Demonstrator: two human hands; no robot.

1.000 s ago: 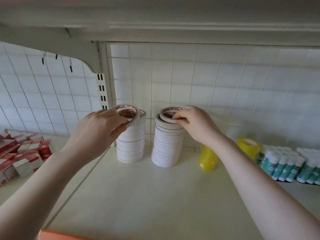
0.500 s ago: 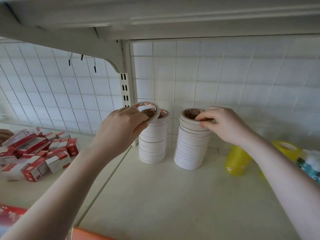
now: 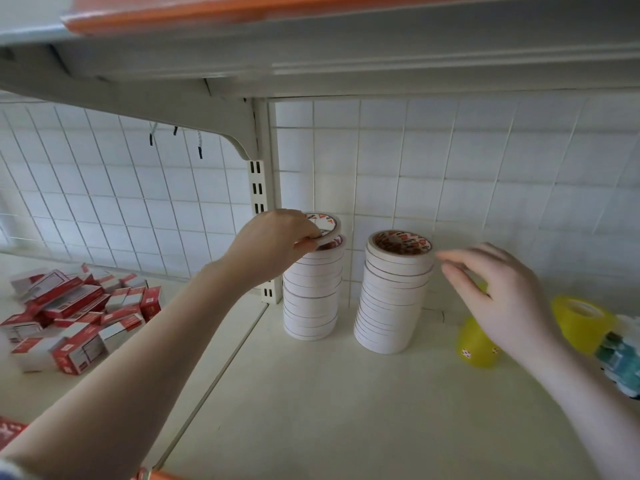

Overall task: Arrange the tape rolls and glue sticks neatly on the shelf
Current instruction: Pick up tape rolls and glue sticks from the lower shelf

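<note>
We note 2 white stacks of tape rolls standing on the shelf (image 3: 346,393) against the tiled back wall, the left stack (image 3: 311,292) just beside the slotted upright (image 3: 258,188), the right stack (image 3: 393,299) near it with a gap between. The left hand (image 3: 273,247) pinches a single tape roll (image 3: 325,226) by its near rim, thumb under and fingers on top. That roll sits tilted above the left stack's top, far edge raised, and we cannot tell whether its low edge touches the stack. The move turns on this: the roll's flat face must level out and its centre line up over the stack directly beneath it, so the drop is short and straight down. The right hand (image 3: 498,292) hangs spread and empty just right of the right stack's top, fingertips near but apart from it. Yellow tape rolls (image 3: 581,323) and glue sticks (image 3: 620,358) lie further right, nearer that hand. Red boxes (image 3: 76,313) sit heaped on the neighbouring bay.
</note>
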